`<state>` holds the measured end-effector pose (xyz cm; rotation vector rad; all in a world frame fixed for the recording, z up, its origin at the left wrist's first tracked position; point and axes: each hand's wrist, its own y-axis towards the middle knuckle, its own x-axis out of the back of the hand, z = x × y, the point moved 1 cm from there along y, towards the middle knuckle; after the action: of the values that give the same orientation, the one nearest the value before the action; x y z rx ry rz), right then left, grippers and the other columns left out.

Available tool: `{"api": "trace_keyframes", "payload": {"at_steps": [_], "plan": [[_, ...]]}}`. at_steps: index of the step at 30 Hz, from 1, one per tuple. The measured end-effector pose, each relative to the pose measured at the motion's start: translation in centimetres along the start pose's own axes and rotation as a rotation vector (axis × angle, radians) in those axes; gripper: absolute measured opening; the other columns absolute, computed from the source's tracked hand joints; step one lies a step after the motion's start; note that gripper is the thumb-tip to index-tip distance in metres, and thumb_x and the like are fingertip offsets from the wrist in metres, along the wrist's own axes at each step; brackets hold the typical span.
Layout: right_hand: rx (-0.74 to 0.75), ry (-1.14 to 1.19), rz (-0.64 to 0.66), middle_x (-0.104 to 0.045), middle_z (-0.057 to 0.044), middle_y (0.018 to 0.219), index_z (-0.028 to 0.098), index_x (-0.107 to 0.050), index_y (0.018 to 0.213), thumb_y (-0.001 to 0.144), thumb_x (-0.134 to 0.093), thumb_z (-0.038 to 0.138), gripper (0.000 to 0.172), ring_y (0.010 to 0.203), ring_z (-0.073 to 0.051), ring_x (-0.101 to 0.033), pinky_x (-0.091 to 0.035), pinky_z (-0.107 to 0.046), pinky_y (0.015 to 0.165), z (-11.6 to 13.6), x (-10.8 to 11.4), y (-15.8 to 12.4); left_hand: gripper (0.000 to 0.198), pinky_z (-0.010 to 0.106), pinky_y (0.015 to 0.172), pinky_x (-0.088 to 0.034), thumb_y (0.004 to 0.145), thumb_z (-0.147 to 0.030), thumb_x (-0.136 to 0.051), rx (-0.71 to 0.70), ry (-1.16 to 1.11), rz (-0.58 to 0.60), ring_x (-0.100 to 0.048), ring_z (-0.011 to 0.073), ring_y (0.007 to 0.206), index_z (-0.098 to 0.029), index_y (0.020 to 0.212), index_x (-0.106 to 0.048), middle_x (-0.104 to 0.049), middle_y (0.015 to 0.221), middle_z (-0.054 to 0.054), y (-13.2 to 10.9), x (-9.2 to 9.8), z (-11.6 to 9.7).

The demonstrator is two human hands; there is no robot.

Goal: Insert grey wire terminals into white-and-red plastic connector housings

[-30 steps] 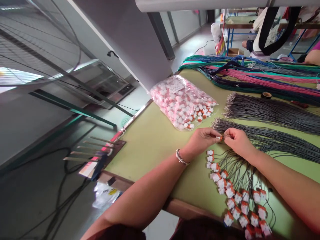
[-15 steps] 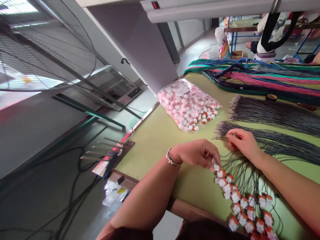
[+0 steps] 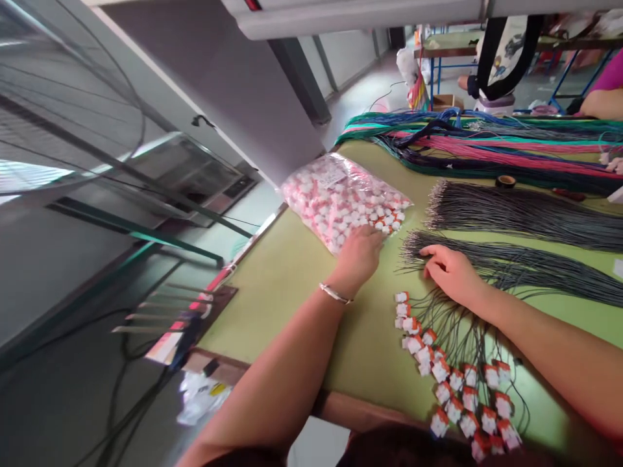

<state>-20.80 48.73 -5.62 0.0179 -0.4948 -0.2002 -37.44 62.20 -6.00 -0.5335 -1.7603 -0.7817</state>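
My left hand (image 3: 359, 258) reaches to the mouth of a clear plastic bag (image 3: 324, 194) filled with small white-and-orange connectors (image 3: 389, 219). Its fingertips are hidden among the bag and the connectors. Over the tip end of the nearer bundle of black wires (image 3: 525, 256), my right hand (image 3: 450, 269) has its index finger stretched out onto the wires, thumb apart from it. Below both hands, several connectors fitted on black wires (image 3: 440, 370) lie in a fanned cluster near the table's front edge.
A second black wire bundle (image 3: 487, 206) lies behind, with a roll of black tape (image 3: 505, 181) beside it. Long coloured cables (image 3: 467, 144) run across the back of the table. A pronged rack (image 3: 170, 311) sticks out at the left edge. Part of a person (image 3: 603, 94) shows far right.
My left hand has left the connector cluster and moved up to the bag. The connector it was at now lies on the table. My right hand stays by the wire tips, its index finger now extended.
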Motion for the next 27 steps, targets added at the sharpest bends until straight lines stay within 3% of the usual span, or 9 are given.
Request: {"api": "trace_keyframes", "payload": {"at_steps": [5, 8, 10, 12, 15, 20, 27], "plan": [[-0.129, 0.135, -0.001, -0.069, 0.000, 0.068, 0.019, -0.056, 0.080, 0.077, -0.049, 0.021, 0.008, 0.048, -0.010, -0.056, -0.043, -0.023, 0.052, 0.0, -0.3, -0.1, 0.027, 0.037, 0.079, -0.050, 0.082, -0.019, -0.051, 0.068, -0.140, -0.119, -0.059, 0.0230, 0.089, -0.017, 0.101, -0.071, -0.060, 0.097, 0.010, -0.5, 1.4, -0.3], [-0.119, 0.135, -0.072, -0.064, 0.001, 0.061, 0.018, -0.059, 0.074, 0.075, -0.053, 0.026, 0.010, 0.048, -0.011, -0.053, -0.040, -0.023, 0.050, 0.0, -0.2, -0.3, 0.019, 0.034, 0.078, -0.051, 0.078, -0.025, -0.060, 0.127, -0.507, -0.223, -0.060, 0.0189, 0.084, -0.017, 0.091, -0.071, -0.062, 0.098, 0.008, -1.2, 2.4, -1.4], [-0.045, 0.070, -0.136, -0.058, 0.002, 0.056, 0.018, -0.060, 0.071, 0.073, -0.053, 0.026, 0.011, 0.050, -0.010, -0.049, -0.038, -0.022, 0.051, 0.2, 0.0, -0.4, 0.023, 0.031, 0.074, -0.052, 0.074, -0.032, -0.068, 0.240, -0.882, -0.128, -0.062, 0.0168, 0.080, -0.015, 0.089, -0.070, -0.066, 0.093, 0.008, -1.7, 2.5, -2.4], [0.015, 0.023, -0.172, -0.052, 0.003, 0.053, 0.018, -0.058, 0.067, 0.073, -0.052, 0.025, 0.011, 0.050, -0.009, -0.044, -0.035, -0.022, 0.050, 0.6, 0.1, -0.6, 0.032, 0.027, 0.066, -0.053, 0.070, -0.038, -0.072, 0.390, -1.224, 0.068, -0.064, 0.0148, 0.071, -0.013, 0.090, -0.069, -0.068, 0.082, 0.007, -2.2, 2.1, -3.5], [0.051, -0.002, -0.156, -0.045, 0.005, 0.050, 0.018, -0.053, 0.065, 0.071, -0.049, 0.022, 0.009, 0.046, -0.008, -0.038, -0.030, -0.022, 0.047, 1.1, 0.0, -0.7, 0.038, 0.019, 0.053, -0.047, 0.064, -0.037, -0.078, 0.522, -1.518, 0.246, -0.058, 0.0077, 0.053, -0.013, 0.092, -0.069, -0.066, 0.068, 0.002, -2.6, 1.2, -4.8], [0.069, -0.066, -0.141, -0.044, 0.006, 0.050, 0.019, -0.051, 0.065, 0.071, -0.049, 0.021, 0.007, 0.045, -0.008, -0.036, -0.029, -0.022, 0.047, 1.1, -0.4, -0.8, 0.029, 0.016, 0.055, -0.047, 0.063, -0.030, -0.081, 0.571, -1.744, 0.326, -0.059, 0.0059, 0.056, -0.011, 0.082, -0.071, -0.066, 0.067, 0.001, -2.7, 0.6, -5.7], [0.005, -0.109, -0.187, -0.047, 0.005, 0.050, 0.019, -0.052, 0.065, 0.070, -0.048, 0.024, 0.008, 0.046, -0.009, -0.039, -0.030, -0.023, 0.048, 0.7, -0.2, -0.5, 0.025, 0.019, 0.067, -0.052, 0.070, -0.024, -0.075, 0.560, -1.814, 0.389, -0.065, 0.0095, 0.064, -0.011, 0.091, -0.072, -0.072, 0.081, 0.006, -2.8, 0.9, -5.4]]}}
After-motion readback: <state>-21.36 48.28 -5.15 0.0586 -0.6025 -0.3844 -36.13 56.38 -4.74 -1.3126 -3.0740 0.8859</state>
